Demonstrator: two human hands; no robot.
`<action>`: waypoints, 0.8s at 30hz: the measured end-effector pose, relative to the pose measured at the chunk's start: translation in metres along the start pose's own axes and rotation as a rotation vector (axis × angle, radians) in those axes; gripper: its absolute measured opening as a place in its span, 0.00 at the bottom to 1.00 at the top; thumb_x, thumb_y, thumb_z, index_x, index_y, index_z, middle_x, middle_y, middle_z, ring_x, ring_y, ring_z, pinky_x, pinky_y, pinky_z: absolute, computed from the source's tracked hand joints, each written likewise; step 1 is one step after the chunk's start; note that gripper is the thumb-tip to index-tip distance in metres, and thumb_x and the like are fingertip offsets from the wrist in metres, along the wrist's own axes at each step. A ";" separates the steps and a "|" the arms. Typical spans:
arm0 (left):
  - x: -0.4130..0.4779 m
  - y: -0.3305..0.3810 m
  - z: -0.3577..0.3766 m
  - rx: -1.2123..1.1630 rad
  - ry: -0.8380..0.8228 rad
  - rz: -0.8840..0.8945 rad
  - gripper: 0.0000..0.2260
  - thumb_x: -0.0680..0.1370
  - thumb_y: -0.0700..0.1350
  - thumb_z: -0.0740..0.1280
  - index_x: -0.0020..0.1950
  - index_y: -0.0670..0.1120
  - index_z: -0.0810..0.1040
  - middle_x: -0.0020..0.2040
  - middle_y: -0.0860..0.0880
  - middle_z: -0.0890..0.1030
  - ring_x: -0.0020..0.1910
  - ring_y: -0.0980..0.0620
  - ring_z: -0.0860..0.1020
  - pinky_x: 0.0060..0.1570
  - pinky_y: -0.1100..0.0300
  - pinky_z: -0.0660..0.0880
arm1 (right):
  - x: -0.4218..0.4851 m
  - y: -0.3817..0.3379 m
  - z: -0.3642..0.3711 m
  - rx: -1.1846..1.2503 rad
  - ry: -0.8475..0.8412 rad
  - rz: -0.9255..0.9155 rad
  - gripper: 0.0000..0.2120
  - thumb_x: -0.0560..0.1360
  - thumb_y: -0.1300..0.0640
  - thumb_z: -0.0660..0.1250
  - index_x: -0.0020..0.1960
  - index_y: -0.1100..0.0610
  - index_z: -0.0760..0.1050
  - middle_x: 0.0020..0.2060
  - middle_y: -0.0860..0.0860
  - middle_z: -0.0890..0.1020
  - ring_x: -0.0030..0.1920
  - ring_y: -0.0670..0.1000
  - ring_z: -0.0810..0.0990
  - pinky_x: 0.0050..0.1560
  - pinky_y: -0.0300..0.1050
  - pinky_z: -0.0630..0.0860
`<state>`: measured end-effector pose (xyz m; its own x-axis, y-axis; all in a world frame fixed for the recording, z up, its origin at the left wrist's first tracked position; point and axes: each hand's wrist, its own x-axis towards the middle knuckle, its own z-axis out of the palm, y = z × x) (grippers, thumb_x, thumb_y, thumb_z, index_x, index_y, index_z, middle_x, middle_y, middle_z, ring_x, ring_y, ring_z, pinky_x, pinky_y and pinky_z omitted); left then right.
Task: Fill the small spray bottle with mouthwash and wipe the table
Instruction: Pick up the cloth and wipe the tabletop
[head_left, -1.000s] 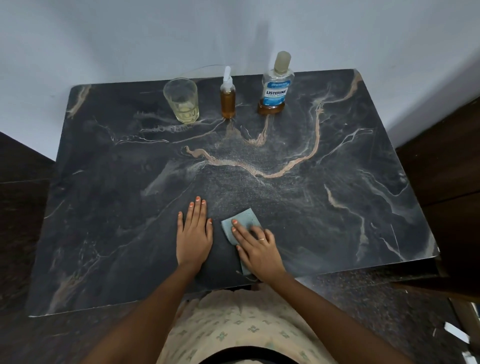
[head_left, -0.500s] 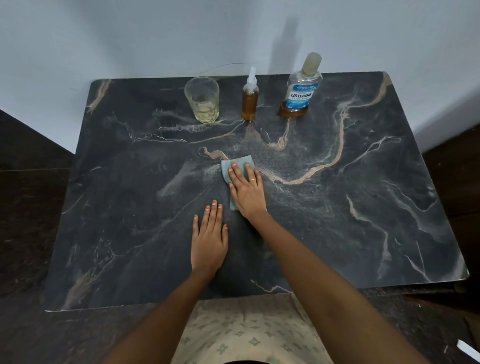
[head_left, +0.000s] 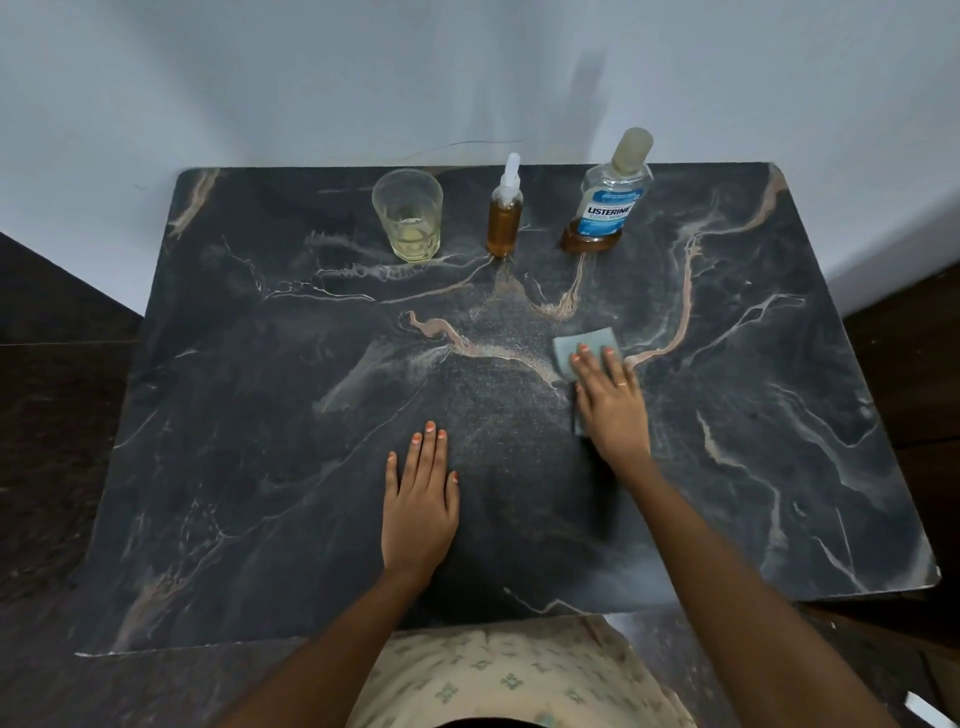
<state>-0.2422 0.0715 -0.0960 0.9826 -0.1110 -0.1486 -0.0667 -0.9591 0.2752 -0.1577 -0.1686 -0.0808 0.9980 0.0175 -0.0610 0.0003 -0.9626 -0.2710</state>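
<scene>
A small spray bottle with amber liquid and a white nozzle stands upright at the back of the dark marble table. To its right stands the mouthwash bottle, capped, with a little amber liquid at its bottom. My right hand presses flat on a light blue cloth right of the table's middle; most of the cloth is hidden under the palm. My left hand lies flat on the table near the front, fingers together, holding nothing.
A clear glass with a little yellowish liquid stands left of the spray bottle. A pale wall runs behind the table. Dark floor lies on both sides. My patterned clothing shows below the front edge.
My right hand has slid the cloth from the front edge up to the middle and then to the right. My left hand has stayed flat on the table.
</scene>
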 end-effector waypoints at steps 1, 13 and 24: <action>0.000 0.000 0.000 0.004 -0.004 -0.002 0.24 0.78 0.50 0.46 0.73 0.43 0.58 0.73 0.46 0.62 0.72 0.48 0.59 0.70 0.46 0.52 | 0.010 0.005 0.000 -0.010 -0.004 0.064 0.20 0.79 0.59 0.56 0.71 0.57 0.61 0.71 0.54 0.64 0.73 0.58 0.55 0.73 0.56 0.49; 0.002 0.001 -0.006 -0.007 -0.011 -0.017 0.23 0.77 0.49 0.49 0.69 0.43 0.66 0.69 0.46 0.69 0.68 0.49 0.69 0.68 0.48 0.60 | 0.024 -0.105 0.035 0.097 -0.082 -0.072 0.21 0.81 0.55 0.48 0.73 0.54 0.51 0.75 0.51 0.54 0.75 0.55 0.45 0.71 0.46 0.34; 0.039 0.024 -0.020 -0.463 0.088 -0.294 0.16 0.79 0.49 0.58 0.65 0.46 0.70 0.70 0.49 0.67 0.66 0.49 0.63 0.65 0.51 0.56 | -0.024 -0.104 0.023 0.460 0.008 0.053 0.16 0.79 0.58 0.57 0.66 0.56 0.69 0.70 0.53 0.67 0.71 0.51 0.61 0.71 0.47 0.57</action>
<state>-0.2018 0.0493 -0.0763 0.9605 0.1849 -0.2079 0.2759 -0.7296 0.6258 -0.1831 -0.0623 -0.0729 0.9963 -0.0322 -0.0793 -0.0770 -0.7418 -0.6662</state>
